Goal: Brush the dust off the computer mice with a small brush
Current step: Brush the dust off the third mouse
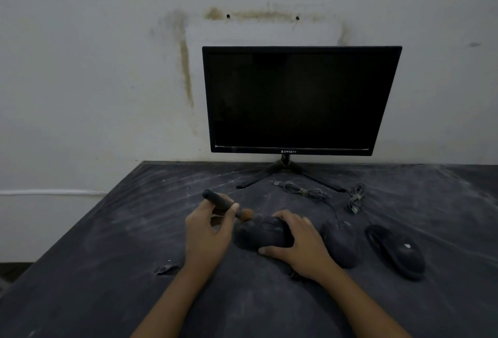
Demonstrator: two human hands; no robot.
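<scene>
Three dark computer mice lie on a dusty black table (107,243). My right hand (299,243) grips the leftmost mouse (258,232) from its right side, thumb at the near edge. My left hand (207,230) holds a small dark-handled brush (223,203); its brown bristles touch the far left top of that mouse. A second mouse (342,243) lies just right of my right hand. The third mouse (398,251) is farther right.
A black monitor (296,100) on a tripod stand stands at the table's back against the wall. Two bundled mouse cables (307,192) (355,197) lie in front of the stand. A chipped spot (167,269) marks the table surface left of my left forearm.
</scene>
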